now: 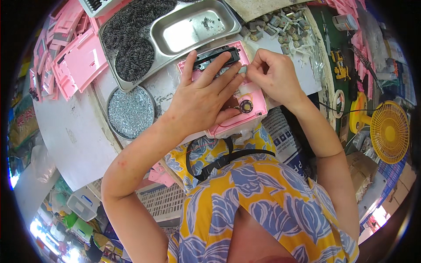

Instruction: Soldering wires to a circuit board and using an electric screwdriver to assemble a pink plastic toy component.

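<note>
A pink plastic casing (259,103) lies open in front of me, tilted on the table. My left hand (199,90) rests flat over it with fingers spread, the fingertips touching a long black part (232,54) set in its upper half. Close to the right edge of the casing, my right hand (272,75) is closed in a pinch. Whatever is between its fingertips is hidden. A small grey piece (242,69) shows between the two hands. Lower in the casing sits a round dark part with a ring (246,106), with a thin wire near it. My left hand covers the casing's middle.
Beyond the casing is a metal tray (169,55) heaped with dark springs. A round tin (153,105) full of small screws stands to the left. Small motors (285,33) lie scattered at the far right. Pink panels (81,61) pile up far left; a yellow fan (389,131) stands right.
</note>
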`<state>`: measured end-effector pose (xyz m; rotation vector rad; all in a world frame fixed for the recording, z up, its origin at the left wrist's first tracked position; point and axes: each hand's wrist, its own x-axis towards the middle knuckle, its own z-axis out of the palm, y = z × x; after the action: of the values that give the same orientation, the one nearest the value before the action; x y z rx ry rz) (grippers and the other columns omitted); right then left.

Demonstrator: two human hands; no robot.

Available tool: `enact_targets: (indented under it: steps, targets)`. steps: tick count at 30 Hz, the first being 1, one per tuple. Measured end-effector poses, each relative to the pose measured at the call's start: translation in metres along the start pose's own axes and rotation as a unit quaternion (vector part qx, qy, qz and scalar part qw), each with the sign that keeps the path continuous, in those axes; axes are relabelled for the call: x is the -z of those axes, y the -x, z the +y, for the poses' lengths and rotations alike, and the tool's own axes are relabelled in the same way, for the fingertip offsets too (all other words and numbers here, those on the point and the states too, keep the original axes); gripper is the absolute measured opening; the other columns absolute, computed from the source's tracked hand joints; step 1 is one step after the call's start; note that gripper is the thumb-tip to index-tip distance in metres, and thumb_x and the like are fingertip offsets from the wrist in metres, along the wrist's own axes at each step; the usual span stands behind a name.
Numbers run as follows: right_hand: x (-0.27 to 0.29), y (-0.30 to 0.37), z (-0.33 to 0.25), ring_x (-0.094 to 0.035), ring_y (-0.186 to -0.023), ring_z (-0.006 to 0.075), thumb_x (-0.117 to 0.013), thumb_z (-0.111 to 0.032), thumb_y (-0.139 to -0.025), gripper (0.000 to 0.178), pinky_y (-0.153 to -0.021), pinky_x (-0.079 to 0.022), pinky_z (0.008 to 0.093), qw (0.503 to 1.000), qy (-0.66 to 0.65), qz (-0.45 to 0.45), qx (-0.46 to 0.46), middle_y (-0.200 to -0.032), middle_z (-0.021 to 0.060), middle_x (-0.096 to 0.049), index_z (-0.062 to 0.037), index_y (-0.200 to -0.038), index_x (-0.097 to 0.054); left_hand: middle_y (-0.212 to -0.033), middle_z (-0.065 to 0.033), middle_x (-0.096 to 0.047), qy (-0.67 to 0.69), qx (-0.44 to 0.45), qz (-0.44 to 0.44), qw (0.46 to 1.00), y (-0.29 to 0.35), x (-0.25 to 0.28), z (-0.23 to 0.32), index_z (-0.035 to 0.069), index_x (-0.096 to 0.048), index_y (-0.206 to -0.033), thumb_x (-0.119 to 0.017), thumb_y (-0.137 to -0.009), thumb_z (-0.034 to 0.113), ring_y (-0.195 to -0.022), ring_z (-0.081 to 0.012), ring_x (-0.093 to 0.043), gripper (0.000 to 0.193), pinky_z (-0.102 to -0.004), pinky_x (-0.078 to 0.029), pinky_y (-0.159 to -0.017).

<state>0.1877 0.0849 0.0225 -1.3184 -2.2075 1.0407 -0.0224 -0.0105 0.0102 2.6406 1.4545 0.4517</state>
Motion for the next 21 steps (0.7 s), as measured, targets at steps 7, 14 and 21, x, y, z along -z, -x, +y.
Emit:
enact_targets:
  steps: [7, 14, 21]
  targets:
    - [-0.02, 0.009, 0.012, -0.06, -0.057, 0.0112, -0.073, -0.012, -0.081, 0.015, -0.056, -0.048, 0.0274, 0.995, -0.059, 0.075, -0.03, -0.064, 0.005, -0.065, -0.0006, -0.076, -0.065, -0.148, 0.0004, -0.052, 0.017, 0.004, -0.013, 1.0, -0.001, -0.001, 0.0, 0.015, -0.059, -0.141, -0.068, -0.08, 0.059, -0.148, -0.0247, -0.033, 0.076, -0.0689, -0.009, -0.118]
    - [-0.003, 0.008, 0.021, -0.056, -0.063, 0.0023, -0.074, -0.013, -0.088, 0.015, -0.058, -0.046, 0.0212, 0.977, -0.207, 0.004, -0.044, -0.071, -0.0017, -0.067, 0.0012, -0.088, -0.071, -0.141, -0.0028, -0.054, 0.017, 0.005, -0.022, 1.0, -0.007, 0.003, -0.001, 0.009, -0.057, -0.141, -0.067, -0.079, 0.06, -0.142, -0.0272, -0.039, 0.081, -0.0661, -0.011, -0.119]
    - [-0.004, 0.002, 0.019, -0.056, -0.061, 0.0037, -0.074, -0.013, -0.087, 0.015, -0.056, -0.046, 0.0219, 0.976, -0.197, -0.013, -0.088, -0.07, 0.0014, -0.067, 0.0012, -0.085, -0.069, -0.134, -0.0036, -0.055, 0.029, 0.032, -0.039, 0.998, -0.015, 0.012, 0.006, 0.01, -0.057, -0.139, -0.072, -0.072, 0.061, -0.139, -0.0265, -0.041, 0.086, -0.0662, -0.011, -0.119]
